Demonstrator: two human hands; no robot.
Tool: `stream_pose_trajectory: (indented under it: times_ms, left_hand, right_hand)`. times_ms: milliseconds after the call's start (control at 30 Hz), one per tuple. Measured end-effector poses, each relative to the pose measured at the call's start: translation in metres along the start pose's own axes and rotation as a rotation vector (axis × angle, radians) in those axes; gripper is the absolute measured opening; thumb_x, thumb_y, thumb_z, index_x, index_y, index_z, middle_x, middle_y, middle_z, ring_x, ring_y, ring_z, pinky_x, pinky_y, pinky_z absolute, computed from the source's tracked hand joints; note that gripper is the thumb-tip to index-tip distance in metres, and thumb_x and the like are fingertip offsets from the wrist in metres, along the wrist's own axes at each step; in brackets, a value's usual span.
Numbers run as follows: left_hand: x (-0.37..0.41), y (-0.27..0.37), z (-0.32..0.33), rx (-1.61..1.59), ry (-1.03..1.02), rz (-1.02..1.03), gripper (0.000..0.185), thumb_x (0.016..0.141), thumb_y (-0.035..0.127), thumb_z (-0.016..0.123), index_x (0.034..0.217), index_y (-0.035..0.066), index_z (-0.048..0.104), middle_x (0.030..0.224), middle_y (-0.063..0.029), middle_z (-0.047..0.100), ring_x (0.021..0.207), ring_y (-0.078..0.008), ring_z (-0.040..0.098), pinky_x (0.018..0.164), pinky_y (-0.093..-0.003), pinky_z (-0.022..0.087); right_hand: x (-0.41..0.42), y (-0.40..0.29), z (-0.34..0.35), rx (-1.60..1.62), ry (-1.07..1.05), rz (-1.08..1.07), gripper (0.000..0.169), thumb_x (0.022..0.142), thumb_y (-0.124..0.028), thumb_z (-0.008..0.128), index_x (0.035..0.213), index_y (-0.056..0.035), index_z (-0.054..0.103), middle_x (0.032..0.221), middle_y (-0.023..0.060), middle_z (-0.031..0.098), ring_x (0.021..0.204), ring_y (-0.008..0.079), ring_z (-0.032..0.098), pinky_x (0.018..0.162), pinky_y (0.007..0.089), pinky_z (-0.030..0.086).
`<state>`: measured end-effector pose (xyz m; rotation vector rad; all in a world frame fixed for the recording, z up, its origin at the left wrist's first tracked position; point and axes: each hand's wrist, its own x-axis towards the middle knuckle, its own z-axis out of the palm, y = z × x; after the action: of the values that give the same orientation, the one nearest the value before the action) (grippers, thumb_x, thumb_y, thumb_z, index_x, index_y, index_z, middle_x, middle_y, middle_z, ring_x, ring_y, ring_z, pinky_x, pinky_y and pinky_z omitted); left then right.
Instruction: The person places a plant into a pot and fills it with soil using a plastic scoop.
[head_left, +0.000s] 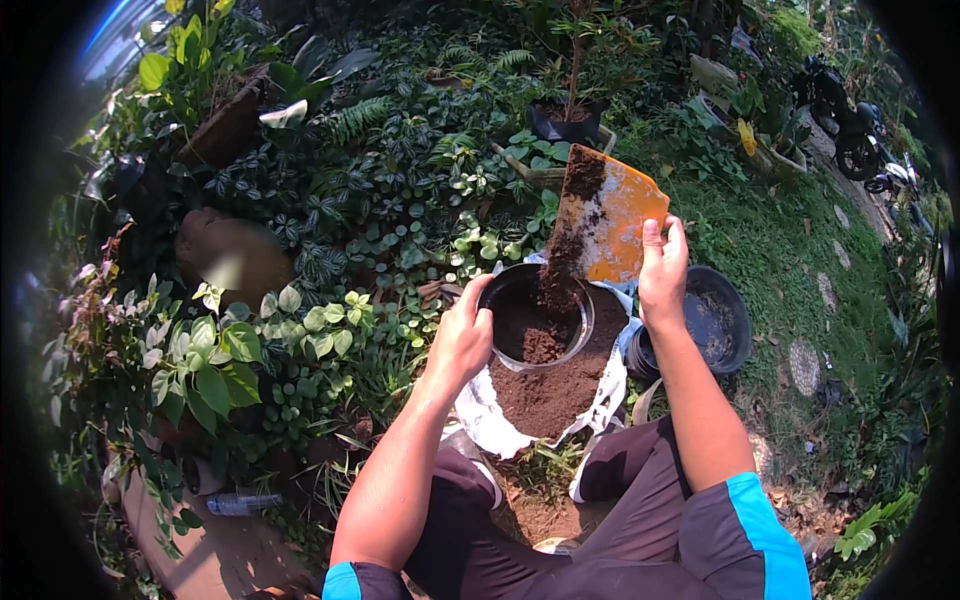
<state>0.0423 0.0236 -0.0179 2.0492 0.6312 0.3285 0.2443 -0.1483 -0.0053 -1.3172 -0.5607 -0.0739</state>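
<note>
My left hand (466, 330) grips the rim of a round black plastic pot (536, 360) at its left side. In my right hand (662, 270) is an orange plastic scoop or sheet (626, 202), tilted above the pot, with dark soil clinging to its left edge. Soil (555, 289) is falling from it into the pot, where a small heap of brown soil (544, 345) lies. The pot rests on loose brown soil (540, 401) in an opened white sack (480, 409) between my feet. How the orange piece is shaped underneath cannot be seen.
Black plastic pots (716, 322) stand right of the sack, near my right forearm. Dense leafy plants (217, 360) grow at the left and ahead. A potted small tree (566, 120) stands beyond. A plastic bottle (244, 504) lies at lower left; motorcycles (859, 142) are parked far right.
</note>
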Motion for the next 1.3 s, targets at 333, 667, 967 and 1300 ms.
stream_pose_trajectory:
  times_ms: [333,667,967,1300]
  left_hand:
    - [0.004,-0.007,0.001,0.007,0.023,0.057,0.048,0.088,0.011,0.042,0.136,0.009,0.045,0.103,-0.0274,0.065,0.099,-0.0396,0.064,0.090,-0.0448,0.047]
    - [0.011,-0.031,0.005,-0.134,0.080,0.157,0.051,0.085,0.004,0.041,0.135,0.008,0.049,0.108,-0.0124,0.063,0.090,-0.0170,0.060,0.084,-0.0325,0.047]
    - [0.013,-0.016,0.002,-0.135,0.026,0.110,0.052,0.084,0.002,0.040,0.136,0.007,0.049,0.121,-0.0138,0.061,0.106,-0.0201,0.061,0.095,-0.0331,0.045]
    - [0.015,-0.016,0.009,-0.126,0.070,0.222,0.050,0.088,0.004,0.040,0.136,0.010,0.048,0.115,-0.0189,0.065,0.106,-0.0267,0.064,0.095,-0.0358,0.046]
  right_hand:
    - [-0.004,-0.013,0.002,-0.047,-0.027,-0.106,0.024,0.104,-0.024,0.046,0.112,-0.0016,0.051,0.102,0.0049,0.060,0.094,0.0095,0.053,0.089,0.0265,0.043]
    - [0.006,-0.013,-0.008,0.075,0.072,-0.002,0.025,0.102,-0.027,0.050,0.109,-0.0029,0.050,0.102,0.0038,0.059,0.095,0.0094,0.052,0.091,0.0270,0.041]
    - [0.011,-0.002,-0.022,0.100,0.172,0.016,0.025,0.103,-0.029,0.049,0.107,-0.0037,0.051,0.093,0.0026,0.058,0.083,0.0081,0.050,0.079,0.0247,0.042]
    - [0.021,0.019,-0.037,0.100,0.226,0.073,0.022,0.103,-0.024,0.048,0.106,-0.0031,0.053,0.097,0.0050,0.060,0.087,0.0103,0.052,0.082,0.0266,0.043]
